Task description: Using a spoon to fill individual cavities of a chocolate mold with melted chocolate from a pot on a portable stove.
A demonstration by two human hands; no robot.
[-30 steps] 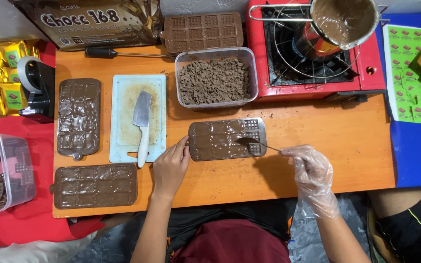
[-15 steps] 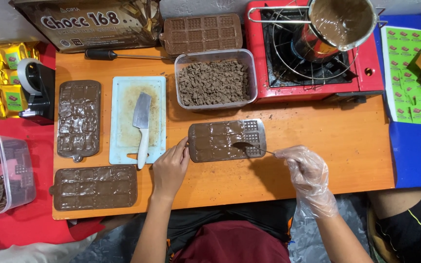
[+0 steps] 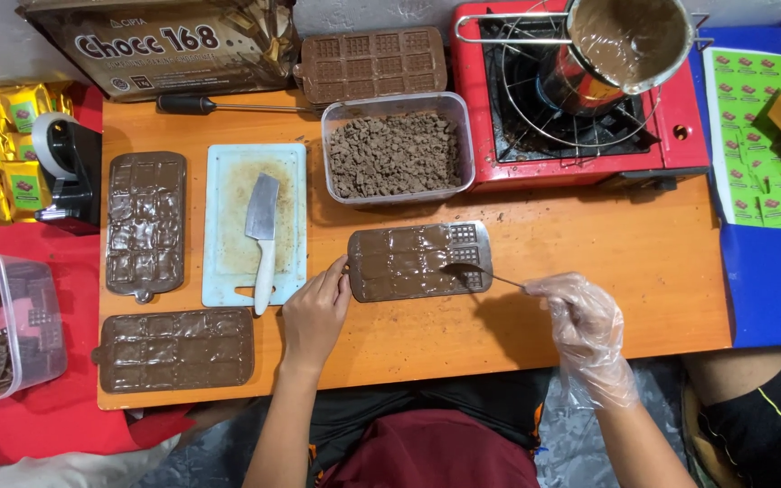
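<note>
At the near middle of the orange surface point(image 3: 644, 271) lies a brown chocolate mould point(image 3: 418, 262), nearly all its cells filled, a few at its right end still bare. The gloved right hand point(image 3: 580, 316) pinches a spoon point(image 3: 481, 273) closed in its fingers, bowl over those cells. The bare left hand point(image 3: 316, 312), fingers loosely curled, steadies the mould's left edge. Filling looks nearly finished; spreading the last cells calls for small, level strokes. Far behind sit a tub of chocolate crumbs point(image 3: 397, 154) and a pot of melted chocolate point(image 3: 630, 41).

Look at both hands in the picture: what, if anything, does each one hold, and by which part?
The gloved right hand holds a spoon by the end of its handle. The bare left hand grips nothing; its fingertips steady the chocolate mould at its left edge.
</note>
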